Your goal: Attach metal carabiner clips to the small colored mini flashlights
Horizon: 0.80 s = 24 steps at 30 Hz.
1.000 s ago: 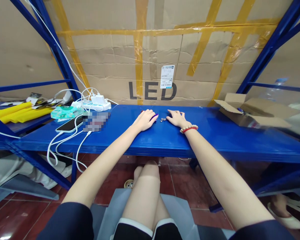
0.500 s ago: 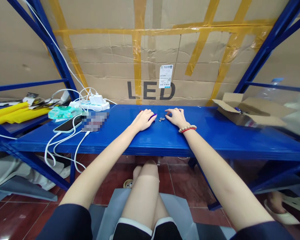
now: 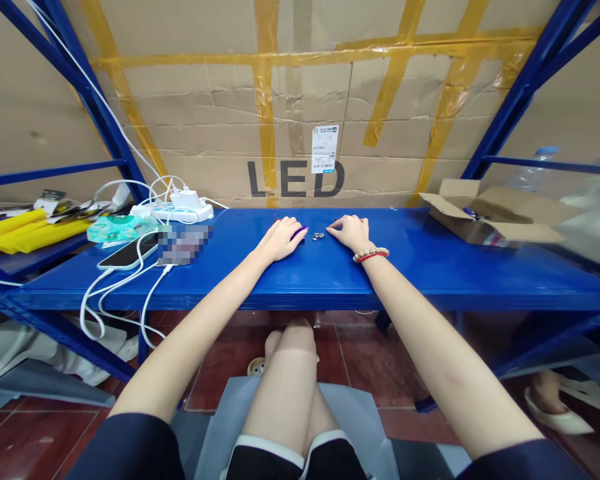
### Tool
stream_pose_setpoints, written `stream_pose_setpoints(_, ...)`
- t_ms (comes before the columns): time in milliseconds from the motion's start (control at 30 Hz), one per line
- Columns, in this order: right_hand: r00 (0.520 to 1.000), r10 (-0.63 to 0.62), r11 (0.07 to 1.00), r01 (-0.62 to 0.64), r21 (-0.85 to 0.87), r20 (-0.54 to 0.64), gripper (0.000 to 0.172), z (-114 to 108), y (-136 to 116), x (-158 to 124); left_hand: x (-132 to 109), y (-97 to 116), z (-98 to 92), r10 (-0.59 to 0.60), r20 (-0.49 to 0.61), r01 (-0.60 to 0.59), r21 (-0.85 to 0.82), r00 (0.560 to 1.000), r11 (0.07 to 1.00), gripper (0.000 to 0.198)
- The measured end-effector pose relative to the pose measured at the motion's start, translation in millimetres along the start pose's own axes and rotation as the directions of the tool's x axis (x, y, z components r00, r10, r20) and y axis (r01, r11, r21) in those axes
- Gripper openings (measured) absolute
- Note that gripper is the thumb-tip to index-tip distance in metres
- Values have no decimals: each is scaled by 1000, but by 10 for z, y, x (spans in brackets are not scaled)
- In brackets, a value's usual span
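My left hand (image 3: 281,240) rests on the blue tabletop (image 3: 220,277), its fingers bent. A slim purple thing (image 3: 299,232) shows between its thumb and fingers; I cannot make out its kind. Just to the right lie a few small, shiny silver round pieces (image 3: 319,236), close together and apart from both hands. On their other side is my right hand (image 3: 351,233), with a beaded bracelet (image 3: 370,255) and a red band at the wrist. Its fingers are curved and the thumb points left toward the pieces. I see a gap between thumb and forefinger, with nothing visible in it.
A phone (image 3: 130,252) with white cables and a power strip (image 3: 190,212) lie at the left, near a teal packet (image 3: 111,230) and yellow items (image 3: 17,233). An open cardboard box (image 3: 480,213) stands right. Taped cardboard (image 3: 220,133) backs the table between blue posts.
The whole view has shifted slightly, so the table and hands appear a little further left. My right thumb and fingers have changed position slightly. The silver pieces remain between the hands.
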State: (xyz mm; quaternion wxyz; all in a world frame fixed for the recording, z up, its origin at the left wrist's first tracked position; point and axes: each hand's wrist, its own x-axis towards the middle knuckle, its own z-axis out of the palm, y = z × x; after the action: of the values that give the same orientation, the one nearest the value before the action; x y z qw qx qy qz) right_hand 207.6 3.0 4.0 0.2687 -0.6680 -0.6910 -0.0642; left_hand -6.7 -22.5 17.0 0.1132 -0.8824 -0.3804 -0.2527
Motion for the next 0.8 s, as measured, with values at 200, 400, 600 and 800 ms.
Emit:
stream_pose_setpoints(200, 1000, 29, 999, -29, 28, 8, 21, -19, -19, -23, 2, -10, 3, 8, 1, -8, 12, 1000, 1000, 37)
stream_pose_setpoints(400, 997, 68, 995, -71, 74, 48, 22, -43, -35, -34, 2, -5, 9, 3, -11, -3, 9, 1000, 1000, 36)
stream_pose_setpoints(600, 993, 94, 992, -100, 79, 77, 25, -79, -70, -63, -5, -3, 4, 9, -14, -9, 12, 1000, 1000, 36)
stream_pose_setpoints(800, 993, 73, 993, -81, 91, 91, 22, -110, -89, -78, -2, -13, 6, 35, -13, -35, 32, 999, 999, 36)
